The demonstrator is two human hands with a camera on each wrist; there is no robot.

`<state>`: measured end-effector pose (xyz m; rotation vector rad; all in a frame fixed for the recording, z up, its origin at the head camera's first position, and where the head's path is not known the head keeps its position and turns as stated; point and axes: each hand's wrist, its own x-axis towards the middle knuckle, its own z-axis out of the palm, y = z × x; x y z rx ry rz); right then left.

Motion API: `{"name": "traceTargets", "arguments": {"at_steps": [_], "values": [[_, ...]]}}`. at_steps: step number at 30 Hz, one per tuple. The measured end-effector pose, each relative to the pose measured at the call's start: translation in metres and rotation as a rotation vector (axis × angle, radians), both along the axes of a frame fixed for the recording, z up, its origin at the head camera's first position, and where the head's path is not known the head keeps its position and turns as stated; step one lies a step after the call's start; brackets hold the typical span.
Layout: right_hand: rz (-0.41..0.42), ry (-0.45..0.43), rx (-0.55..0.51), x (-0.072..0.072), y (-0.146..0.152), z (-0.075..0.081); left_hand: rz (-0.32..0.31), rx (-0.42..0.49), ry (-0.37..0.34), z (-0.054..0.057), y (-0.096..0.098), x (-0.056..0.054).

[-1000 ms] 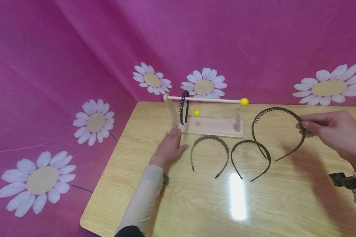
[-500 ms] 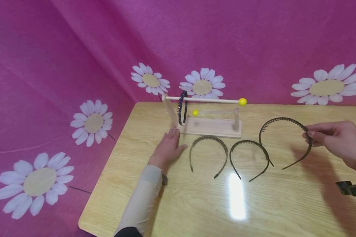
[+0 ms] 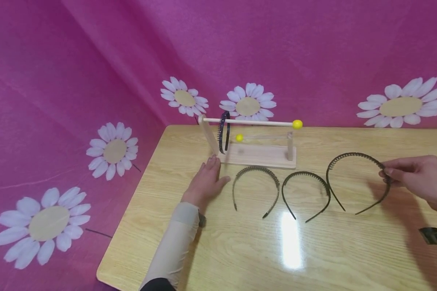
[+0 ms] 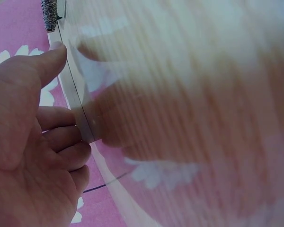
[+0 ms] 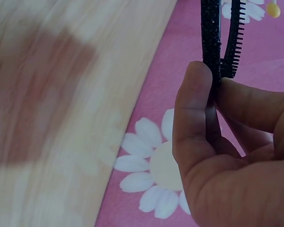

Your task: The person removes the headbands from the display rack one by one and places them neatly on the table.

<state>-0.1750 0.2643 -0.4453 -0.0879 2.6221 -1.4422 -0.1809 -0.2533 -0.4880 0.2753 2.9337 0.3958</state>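
Black headband (image 3: 356, 154) pinched between thumb and fingers, the right hand (image 3: 422, 178) points inward, while the left hand (image 3: 205, 180), thumb spread apart, touches the wooden stand (image 3: 262, 156).

Place: home or studio, cannot tell which
Backdrop (image 3: 313, 48): magenta cloth, white printed daisies (image 3: 400, 107)
Tabletop (image 3: 233, 258): glossy pale wood grain

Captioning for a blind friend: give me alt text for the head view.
The right hand pinches a dark headband beside two others lying on a wooden table; the left hand touches a wooden stand with another headband on its upper rod.
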Motion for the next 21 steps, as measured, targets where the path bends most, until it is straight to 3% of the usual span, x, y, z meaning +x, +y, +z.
{"name": "traceTargets", "arguments": {"at_steps": [4,6,9,16,21], "values": [[-0.006,-0.042,-0.128,0.002,0.008,-0.006,0.009,0.026,-0.006,0.001,0.001,0.000],[-0.006,-0.056,-0.144,0.001,0.012,-0.010,0.017,0.032,-0.007,0.001,0.001,0.000],[-0.020,-0.076,-0.107,0.000,0.015,-0.015,0.024,0.030,-0.004,0.002,0.002,0.000],[-0.011,-0.075,0.088,0.001,0.017,-0.025,0.018,0.027,-0.002,0.000,0.002,0.000],[-0.011,-0.098,0.105,0.002,0.019,-0.026,0.027,0.020,-0.007,-0.001,0.002,0.000]]}}
